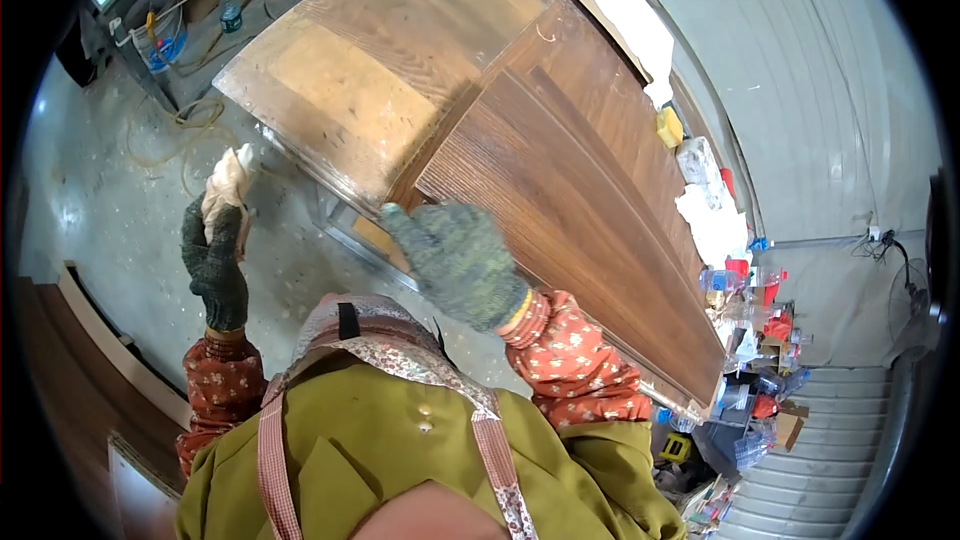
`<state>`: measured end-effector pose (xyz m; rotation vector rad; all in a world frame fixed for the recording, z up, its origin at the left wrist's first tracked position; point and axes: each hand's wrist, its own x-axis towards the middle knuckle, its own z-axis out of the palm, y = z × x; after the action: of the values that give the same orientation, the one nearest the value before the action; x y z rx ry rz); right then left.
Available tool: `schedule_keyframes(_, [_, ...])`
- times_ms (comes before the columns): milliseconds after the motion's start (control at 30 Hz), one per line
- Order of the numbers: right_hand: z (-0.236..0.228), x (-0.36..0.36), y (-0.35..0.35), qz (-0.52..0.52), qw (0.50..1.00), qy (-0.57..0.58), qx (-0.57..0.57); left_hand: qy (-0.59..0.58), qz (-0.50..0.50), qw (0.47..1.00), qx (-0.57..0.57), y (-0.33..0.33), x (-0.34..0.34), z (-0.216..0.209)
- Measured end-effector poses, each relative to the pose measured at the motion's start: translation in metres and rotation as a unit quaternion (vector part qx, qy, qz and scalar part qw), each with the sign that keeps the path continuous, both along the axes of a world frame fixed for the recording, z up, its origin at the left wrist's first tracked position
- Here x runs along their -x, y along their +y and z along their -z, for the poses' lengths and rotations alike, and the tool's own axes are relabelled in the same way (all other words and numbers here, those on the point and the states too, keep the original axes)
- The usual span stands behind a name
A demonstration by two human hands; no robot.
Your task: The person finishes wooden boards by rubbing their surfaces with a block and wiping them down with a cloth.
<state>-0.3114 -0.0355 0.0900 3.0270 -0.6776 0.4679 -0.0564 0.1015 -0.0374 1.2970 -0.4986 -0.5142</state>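
My left hand (220,258), in a dark green knit glove, is raised over the floor at the left. Its fingers are closed round a crumpled off-white cloth (229,186) that sticks up above them. My right hand (455,258), in a mottled grey-green glove, is at the near left end of a brown wood-grain board (570,195). It looks flat, palm down, with its fingers toward the left; whether it presses on the board I cannot tell. The board lies across a wood-topped table (360,80), with another brown panel (600,65) beneath it.
A yellow sponge (669,127) and white paper (715,225) lie along the table's far right side. Several bottles and containers (765,320) crowd the right. Brown boards (75,380) stand at the lower left. A hose (195,120) trails over the floor near a bottle (230,10).
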Motion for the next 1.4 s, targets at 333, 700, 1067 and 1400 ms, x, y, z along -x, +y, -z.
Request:
schedule_keyframes(333, [-0.022, -0.017, -0.006, 0.016, 0.998, 0.059, -0.024, -0.092, 0.03, 0.995, -0.039, -0.012, 0.02, -0.017])
schedule_keyframes(700, [0.015, 0.151, -0.074, 0.418, 0.894, -0.126, 0.102, -0.585, 0.336, 0.706, 0.214, -0.11, 0.103, -0.128])
schedule_keyframes(1067, [0.009, 0.25, 0.066, 0.602, 0.754, -0.213, 0.153, -0.718, 0.286, 0.633, 0.046, -0.285, 0.128, -0.105])
schedule_keyframes(1400, [0.026, 0.377, 0.226, 0.7, 0.618, -0.299, 0.197, -0.726, 0.17, 0.636, -0.198, -0.242, 0.237, -0.122])
